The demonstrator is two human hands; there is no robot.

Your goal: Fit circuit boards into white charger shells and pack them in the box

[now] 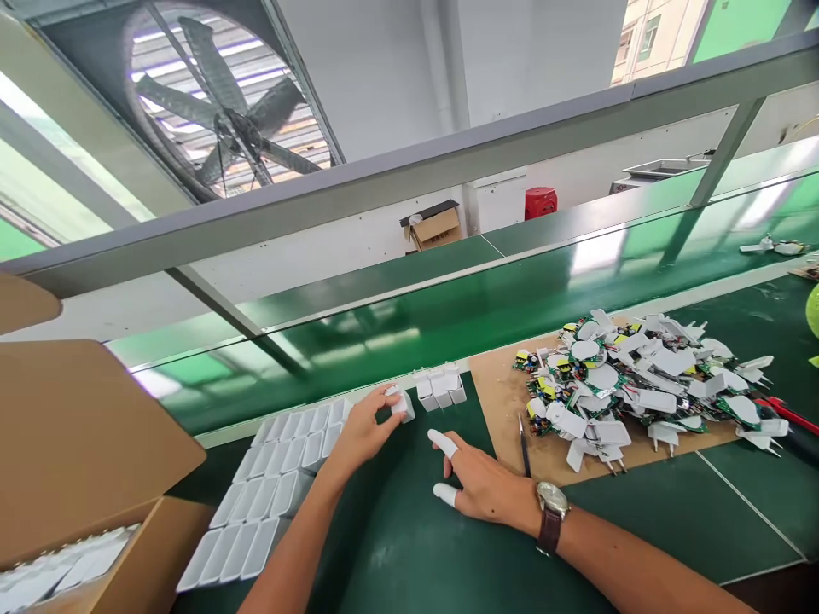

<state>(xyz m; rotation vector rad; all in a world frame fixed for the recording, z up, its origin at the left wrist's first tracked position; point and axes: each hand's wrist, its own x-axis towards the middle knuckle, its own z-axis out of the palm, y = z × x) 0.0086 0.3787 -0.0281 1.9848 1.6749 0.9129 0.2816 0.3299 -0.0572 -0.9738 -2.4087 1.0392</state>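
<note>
My left hand (366,429) pinches a small white plastic housing (403,407) between thumb and fingers, just above or on the green table. To its right stands a short row of similar white housings (441,388). Rows of open white plastic shells (256,495) lie beside my left forearm. My right hand (479,483) is open over the table with nothing in it; white finger cots cover the thumb and index finger. Near it lie black-handled tweezers (524,445). A heap of plug circuit boards with white covers (640,384) is further right.
A cardboard box (159,546) holding white parts stands at the lower left, its flap raised. Brown cardboard (499,384) lies under the heap. A red-handled tool (793,415) is at the right edge. Behind the table run a green conveyor belt (448,298) and a metal rail (384,188).
</note>
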